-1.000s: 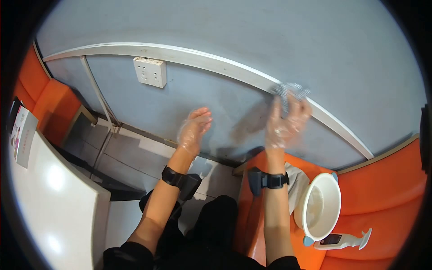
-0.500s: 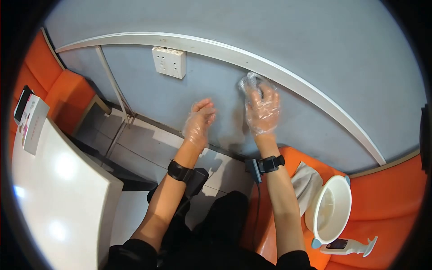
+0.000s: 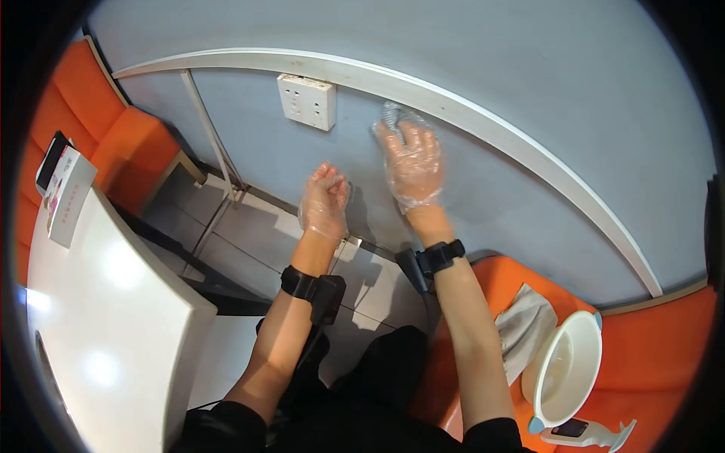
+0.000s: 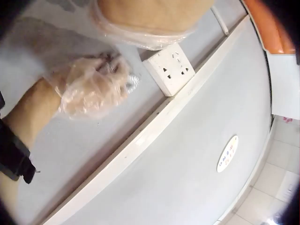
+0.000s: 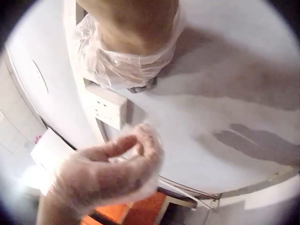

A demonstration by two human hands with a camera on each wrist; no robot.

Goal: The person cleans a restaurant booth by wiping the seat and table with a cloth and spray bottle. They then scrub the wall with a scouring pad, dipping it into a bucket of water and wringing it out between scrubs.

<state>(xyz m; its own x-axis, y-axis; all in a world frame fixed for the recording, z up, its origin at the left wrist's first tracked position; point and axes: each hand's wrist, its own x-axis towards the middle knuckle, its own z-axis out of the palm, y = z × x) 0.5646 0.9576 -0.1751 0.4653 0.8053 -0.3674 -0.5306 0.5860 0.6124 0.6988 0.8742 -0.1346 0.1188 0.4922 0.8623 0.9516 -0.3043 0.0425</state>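
My right hand [image 3: 415, 162], in a clear plastic glove, holds a silvery-grey scrubbing cloth [image 3: 390, 115] against the grey-blue wall [image 3: 483, 181], just under the white trim rail [image 3: 453, 106]. Most of the cloth is hidden behind the fingers; a bit of it peeks out in the left wrist view [image 4: 133, 82]. Lower and to the left, my gloved left hand [image 3: 325, 202] hovers in front of the wall, its fingers loosely curled around nothing. The right wrist view also has this left hand [image 5: 110, 173], thumb and fingers bent with a gap between them. A white socket box [image 3: 307, 102] juts from the wall left of the right hand.
To the right, an orange bench [image 3: 491, 283] bears a grey cloth [image 3: 523, 328], a cream basin [image 3: 532, 377] with liquid in it and a white handheld device [image 3: 596, 434]. At left stands a white table [image 3: 121, 325] with a box [image 3: 72, 200]. Another orange seat [image 3: 140, 155] lies beyond it.
My right hand has come down from the trim rail with the cloth and moved left along the wall, nearer the socket box. The left hand stays about where it was, empty.
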